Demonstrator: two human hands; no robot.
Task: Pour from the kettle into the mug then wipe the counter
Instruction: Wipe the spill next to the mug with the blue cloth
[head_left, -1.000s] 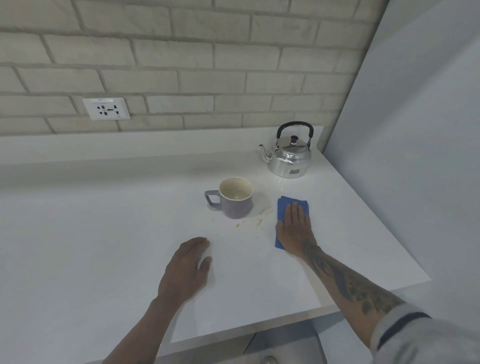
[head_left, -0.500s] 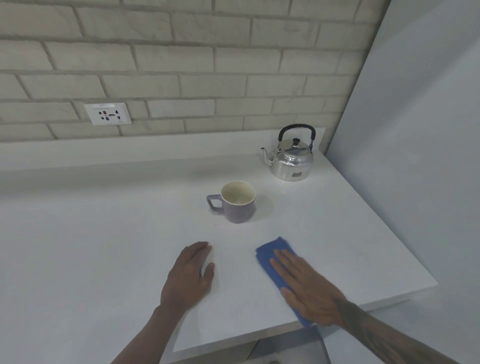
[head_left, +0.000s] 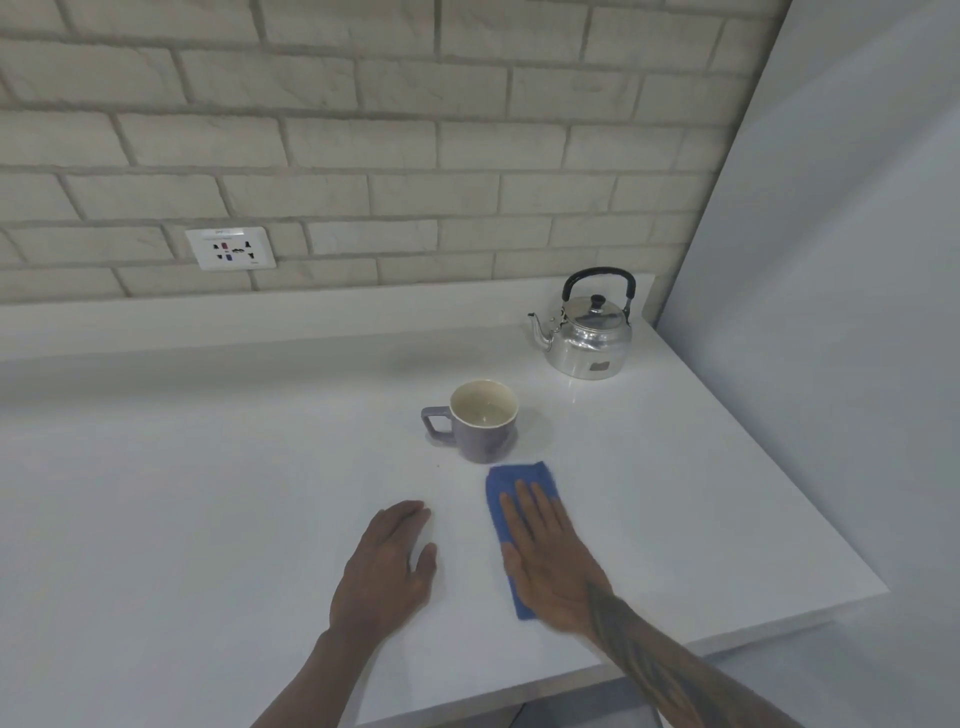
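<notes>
A shiny metal kettle (head_left: 586, 339) with a black handle stands upright at the back right of the white counter (head_left: 208, 493). A purple mug (head_left: 477, 420) with a cream inside sits in front of it, handle to the left. Just below the mug lies a blue cloth (head_left: 511, 486). My right hand (head_left: 550, 556) presses flat on the cloth, fingers together and pointing at the mug. My left hand (head_left: 387, 566) rests palm down on the bare counter to the left of the cloth, holding nothing.
A brick wall with a white socket plate (head_left: 231, 248) runs behind the counter. A plain grey wall (head_left: 831, 312) closes off the right side. The counter's front edge (head_left: 675, 644) runs close under my right forearm.
My right hand dragged the cloth from beside the mug toward the front edge, then pushed it back up toward the mug. The brown spill marks are gone. My left hand stayed put.
</notes>
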